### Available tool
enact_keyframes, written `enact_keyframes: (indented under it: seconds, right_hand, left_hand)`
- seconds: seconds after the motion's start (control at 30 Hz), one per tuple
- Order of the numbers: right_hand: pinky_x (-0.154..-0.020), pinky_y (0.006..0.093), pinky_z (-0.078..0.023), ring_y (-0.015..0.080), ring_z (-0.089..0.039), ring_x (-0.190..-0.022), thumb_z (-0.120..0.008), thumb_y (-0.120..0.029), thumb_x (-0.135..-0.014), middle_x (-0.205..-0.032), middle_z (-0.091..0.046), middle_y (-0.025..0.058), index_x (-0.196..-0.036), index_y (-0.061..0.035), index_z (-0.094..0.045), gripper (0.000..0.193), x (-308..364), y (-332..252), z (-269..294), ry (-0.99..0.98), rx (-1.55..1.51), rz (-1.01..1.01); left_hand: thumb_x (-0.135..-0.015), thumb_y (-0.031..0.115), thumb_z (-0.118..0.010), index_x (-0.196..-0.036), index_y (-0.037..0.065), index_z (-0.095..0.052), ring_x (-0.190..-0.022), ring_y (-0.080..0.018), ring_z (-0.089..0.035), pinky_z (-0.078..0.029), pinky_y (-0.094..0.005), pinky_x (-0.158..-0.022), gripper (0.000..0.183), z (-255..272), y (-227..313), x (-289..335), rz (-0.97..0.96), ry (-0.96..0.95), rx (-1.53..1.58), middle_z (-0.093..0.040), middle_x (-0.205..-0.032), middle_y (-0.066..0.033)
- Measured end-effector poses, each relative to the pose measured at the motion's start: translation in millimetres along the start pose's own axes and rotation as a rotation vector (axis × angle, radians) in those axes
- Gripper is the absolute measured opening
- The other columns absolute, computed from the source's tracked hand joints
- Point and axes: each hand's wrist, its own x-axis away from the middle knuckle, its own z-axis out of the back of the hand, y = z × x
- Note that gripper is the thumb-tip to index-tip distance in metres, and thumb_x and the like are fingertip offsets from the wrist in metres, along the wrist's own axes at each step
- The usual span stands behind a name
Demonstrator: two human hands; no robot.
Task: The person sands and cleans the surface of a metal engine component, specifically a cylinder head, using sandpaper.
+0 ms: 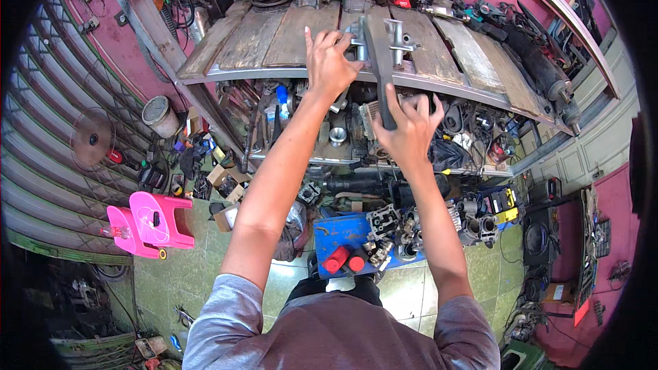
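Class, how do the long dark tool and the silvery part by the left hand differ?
Colour: the tool is dark, the part silvery.
Shape: the tool is one long bar; the part has short arms.
Support: the right hand grips the tool; the part rests on the planks.
Both look rigid.

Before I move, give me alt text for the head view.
A person's right grip holds a long dark bar over a silvery metal part on a plank shelf; the left grip is at the part's left side. Below, engine parts crowd a blue stand, with pink plastic seats farther left.
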Motion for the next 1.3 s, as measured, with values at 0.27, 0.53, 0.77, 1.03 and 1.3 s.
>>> enact_keyframes:
  seconds: [0.27, 0.53, 0.77, 1.03, 1.3]
  right_hand:
    - [-0.107, 0.0636, -0.031, 0.0266, -0.061, -0.096, -0.080, -0.025, -0.074, -0.074, -0.065, 0.0055, -0.131, -0.0167, -0.072, 0.059, -26.7, -2.0, -1.8, 0.083, 0.040, 0.000]
    - [-0.107, 0.0664, -0.030, 0.0273, -0.060, -0.094, -0.082, -0.025, -0.073, -0.076, -0.067, 0.0059, -0.135, -0.0149, -0.069, 0.064, 24.8, -10.5, 6.1, -0.026, -0.033, -0.033]
    - [-0.110, 0.0629, -0.029, 0.0234, -0.061, -0.092, -0.083, -0.027, -0.073, -0.074, -0.067, 0.0041, -0.139, -0.0166, -0.066, 0.069, -27.8, -6.9, -2.5, 0.042, 0.148, -0.027]
    - [-0.108, 0.0666, -0.029, 0.0246, -0.060, -0.093, -0.083, -0.027, -0.071, -0.075, -0.066, 0.0049, -0.133, -0.0168, -0.071, 0.063, -3.7, -9.5, 10.8, 0.016, -0.054, -0.027]
    - [-0.110, 0.0623, -0.031, 0.0238, -0.060, -0.093, -0.084, -0.024, -0.070, -0.078, -0.065, 0.0050, -0.135, -0.0143, -0.070, 0.067, 21.0, -12.3, -11.4, 0.044, -0.028, -0.005]
  left_hand:
    - [-0.059, 0.026, -0.094, -0.117, 0.006, -0.078, -0.124, -0.0319, -0.058, -0.022, -0.0648, -0.123, 0.063, -2.2, 0.2, -5.0, -0.014, -0.027, -0.020, -0.070, -0.114, -0.0105]
    - [-0.062, 0.031, -0.094, -0.112, 0.007, -0.080, -0.136, -0.0366, -0.052, -0.017, -0.0649, -0.125, 0.057, 1.2, -9.1, -1.7, -0.029, -0.049, -0.114, -0.072, -0.117, -0.0111]
    - [-0.064, 0.027, -0.091, -0.114, 0.006, -0.079, -0.137, -0.0366, -0.052, -0.013, -0.0669, -0.125, 0.055, 3.6, 1.1, -8.3, -0.036, -0.074, -0.098, -0.072, -0.116, -0.0111]
    - [-0.065, 0.029, -0.091, -0.115, 0.005, -0.079, -0.137, -0.0358, -0.051, -0.013, -0.0666, -0.125, 0.057, 6.3, -5.5, -1.1, -0.035, -0.120, -0.133, -0.073, -0.115, -0.0110]
    - [-0.061, 0.028, -0.093, -0.112, 0.004, -0.079, -0.133, -0.0344, -0.055, -0.015, -0.0654, -0.125, 0.058, 5.3, -9.6, 0.4, -0.060, -0.077, -0.188, -0.072, -0.115, -0.0107]
